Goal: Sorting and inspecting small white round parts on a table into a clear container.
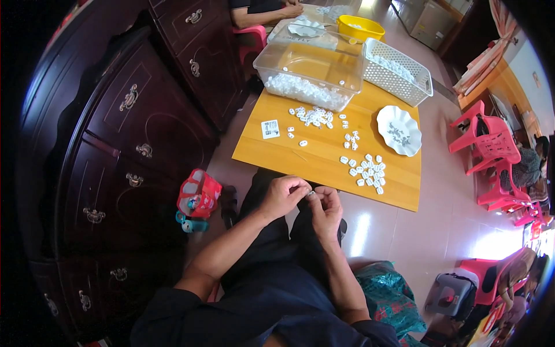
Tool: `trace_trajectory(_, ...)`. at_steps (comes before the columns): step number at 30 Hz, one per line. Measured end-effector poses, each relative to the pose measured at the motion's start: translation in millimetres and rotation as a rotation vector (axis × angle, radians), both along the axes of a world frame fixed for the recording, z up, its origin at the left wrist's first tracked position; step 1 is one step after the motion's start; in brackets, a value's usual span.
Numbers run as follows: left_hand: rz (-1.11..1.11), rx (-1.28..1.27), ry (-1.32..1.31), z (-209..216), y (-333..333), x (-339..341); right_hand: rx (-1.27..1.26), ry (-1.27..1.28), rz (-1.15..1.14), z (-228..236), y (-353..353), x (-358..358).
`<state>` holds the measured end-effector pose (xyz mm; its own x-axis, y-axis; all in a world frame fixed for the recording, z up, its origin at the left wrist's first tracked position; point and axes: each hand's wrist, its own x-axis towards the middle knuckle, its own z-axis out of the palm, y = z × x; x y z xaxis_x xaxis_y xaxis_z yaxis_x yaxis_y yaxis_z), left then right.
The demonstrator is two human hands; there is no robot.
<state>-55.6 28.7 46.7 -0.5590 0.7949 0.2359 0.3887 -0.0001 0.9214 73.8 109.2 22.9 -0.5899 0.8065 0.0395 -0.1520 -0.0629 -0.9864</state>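
My left hand (pixel 282 198) and my right hand (pixel 326 211) meet over my lap, just off the table's near edge. Both are closed, fingertips pinching a small white piece (pixel 311 193), mostly hidden by the fingers. On the wooden table (pixel 324 161) in front lie several small white pieces with dark marks (pixel 370 169), grouped near the right corner. Farther back is a looser heap of similar pieces (pixel 315 117). A white scalloped plate (pixel 399 130) on the right holds small grey parts. A square card (pixel 270 129) lies at the left.
A clear plastic bin (pixel 309 55) of white pieces and a white perforated basket (pixel 399 72) stand at the back. Beyond is a yellow basin (pixel 361 27) near another person's hands (pixel 293 10). Dark cabinets (pixel 133 144) line the left; a green bag (pixel 393 298) sits beside me.
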Motion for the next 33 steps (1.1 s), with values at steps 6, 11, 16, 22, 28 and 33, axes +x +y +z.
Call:
trace_trajectory(6, 0.028, 0.044, -0.065, 2, 19, -31, -0.036, 0.011, -0.037, 3, 12, 0)
trace_trajectory(11, 0.082, 0.023, -0.053, -15, 46, -70, -0.064, 0.035, -0.047, 7, 15, 2)
trace_trajectory(16, 0.186, -0.103, 0.300, -10, 62, -82, -0.042, 0.017, -0.063, 5, 20, 9)
trace_trajectory(22, 0.203, -0.220, 0.641, -9, 73, -87, -0.103, 0.050, -0.064, 1, 23, 15)
trace_trajectory(28, 0.160, -0.306, 0.684, -4, 80, -91, -0.111, 0.077, -0.041, 0, 22, 17)
trace_trajectory(33, 0.075, -0.075, 0.378, 8, 68, -67, -0.185, 0.124, -0.091, 0, 24, 20)
